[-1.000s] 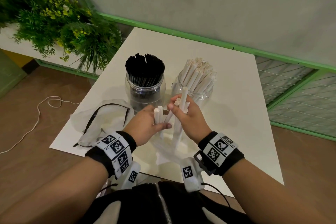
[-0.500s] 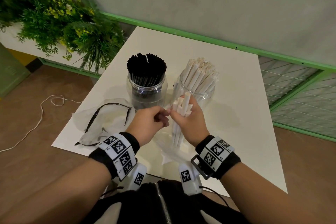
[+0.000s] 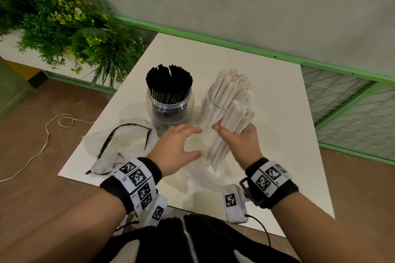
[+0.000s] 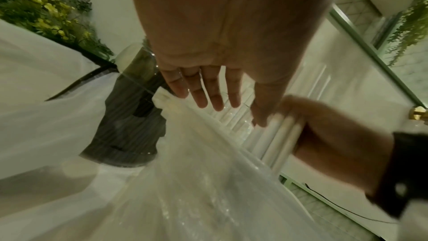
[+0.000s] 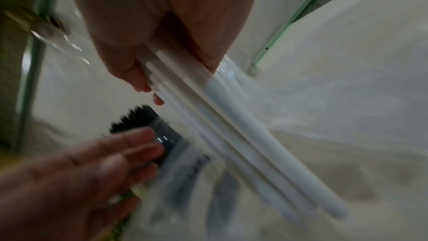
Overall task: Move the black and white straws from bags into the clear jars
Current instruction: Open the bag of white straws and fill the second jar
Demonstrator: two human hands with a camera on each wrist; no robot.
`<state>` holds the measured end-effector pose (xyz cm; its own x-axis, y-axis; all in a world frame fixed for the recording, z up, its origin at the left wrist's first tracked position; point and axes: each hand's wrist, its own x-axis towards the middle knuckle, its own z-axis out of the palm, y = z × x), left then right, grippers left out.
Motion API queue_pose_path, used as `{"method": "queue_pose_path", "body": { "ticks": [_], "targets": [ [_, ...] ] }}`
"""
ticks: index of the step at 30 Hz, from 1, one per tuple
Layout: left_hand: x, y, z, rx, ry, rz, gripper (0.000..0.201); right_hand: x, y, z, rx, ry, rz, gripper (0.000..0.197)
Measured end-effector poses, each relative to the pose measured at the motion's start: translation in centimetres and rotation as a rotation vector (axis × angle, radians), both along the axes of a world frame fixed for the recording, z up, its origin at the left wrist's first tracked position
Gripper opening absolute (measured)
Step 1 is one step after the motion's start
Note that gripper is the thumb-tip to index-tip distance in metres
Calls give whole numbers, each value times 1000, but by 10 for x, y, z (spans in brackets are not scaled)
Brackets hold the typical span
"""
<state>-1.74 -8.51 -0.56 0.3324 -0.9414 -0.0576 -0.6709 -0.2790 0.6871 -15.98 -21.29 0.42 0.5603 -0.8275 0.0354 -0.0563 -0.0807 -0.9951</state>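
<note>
My right hand (image 3: 235,141) grips a bundle of white straws (image 3: 232,132), tilted up towards the clear jar of white straws (image 3: 215,104); the wrist view shows the same bundle of white straws (image 5: 231,125) in my fist (image 5: 148,61). Just left of the bundle, my left hand (image 3: 181,145) hovers with straight fingers (image 4: 208,89), holding nothing. A second clear jar (image 3: 171,111) to the left is packed with black straws (image 3: 168,81). A clear plastic bag (image 3: 198,177) lies crumpled under my hands.
An empty clear bag with a black drawstring (image 3: 121,145) lies at the left of the white table (image 3: 288,134). A green planter (image 3: 70,28) stands beyond the left edge, and a wall with green trim (image 3: 235,45) runs behind. A white cable (image 3: 42,141) lies on the floor.
My left hand has let go of the white straws and spread its fingers. My right hand now holds the whole bundle and has lifted it up and right, beside the white jar.
</note>
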Motion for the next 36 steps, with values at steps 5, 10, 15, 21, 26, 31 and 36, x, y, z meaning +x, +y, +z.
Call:
{"method": "queue_pose_path", "body": {
  "ticks": [5,10,15,21,26,31,36],
  "targets": [
    [-24,-18,20,-32,228,-90,85,0,-4,70,22,-259,121,15],
    [-30,-36,29,-144,429,-58,28,-3,-11,98,151,-361,247,20],
    [-19,-57,47,-104,358,-95,28,-3,-32,110,61,-304,194,12],
    [13,-84,46,-112,-71,-33,58,12,-82,125,2,-438,-50,13],
    [15,-93,40,37,-404,-206,50,36,-90,109,-42,-376,-107,13],
    [18,-88,33,-8,-482,-244,50,43,-91,90,-81,-290,-126,10],
    [19,-86,30,-41,-333,-165,43,46,-93,85,-116,-254,-183,5]
  ]
}}
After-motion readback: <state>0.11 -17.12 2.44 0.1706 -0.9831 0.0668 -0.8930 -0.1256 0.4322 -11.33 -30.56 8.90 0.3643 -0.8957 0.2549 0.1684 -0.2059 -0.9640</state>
